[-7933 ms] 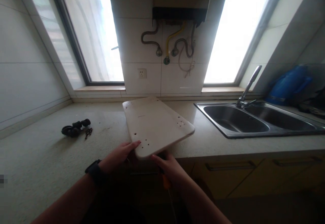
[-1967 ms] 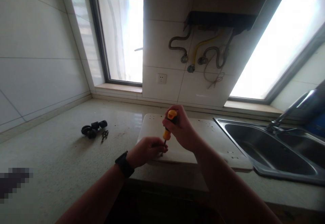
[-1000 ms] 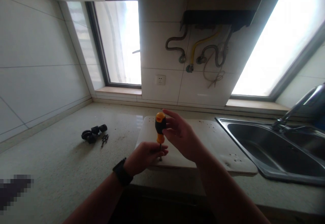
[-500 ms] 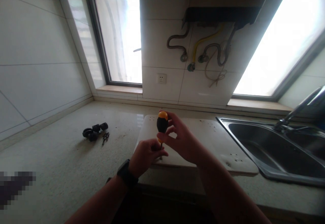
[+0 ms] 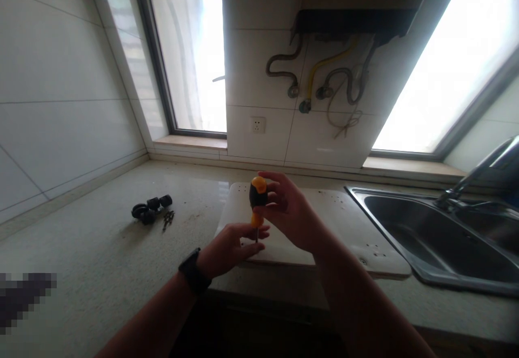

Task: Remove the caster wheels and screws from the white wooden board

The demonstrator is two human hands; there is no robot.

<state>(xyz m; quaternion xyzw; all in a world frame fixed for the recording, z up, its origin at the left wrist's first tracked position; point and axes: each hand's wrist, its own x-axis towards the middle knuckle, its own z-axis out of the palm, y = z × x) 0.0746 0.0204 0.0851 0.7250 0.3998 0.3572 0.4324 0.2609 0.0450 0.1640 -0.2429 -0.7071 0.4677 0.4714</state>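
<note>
My right hand (image 5: 286,206) is closed round the black-and-yellow handle of a screwdriver (image 5: 258,193), which stands nearly upright with its shaft pointing down. Beside the shaft is my left hand (image 5: 233,244), a dark watch on its wrist; its fingers and thumb are parted, one above the other, around the lower shaft. Whether they touch the metal I cannot tell. Beneath both hands lies a white board (image 5: 312,239) with small holes near its corners. The screwdriver's tip is close to the board's near left corner, and my left thumb hides what is under it.
Black casters (image 5: 148,209) and several small dark screws (image 5: 167,219) lie on the speckled countertop (image 5: 101,271) to the left. At the right is a steel sink (image 5: 405,233) with a faucet (image 5: 458,190). Hoses (image 5: 312,77) hang on the back wall above a socket (image 5: 258,125).
My left hand has shifted slightly left, and its fingers have spread from the thumb. My right hand has changed its hold on the handle, the fingers now higher. The screwdriver has turned a little.
</note>
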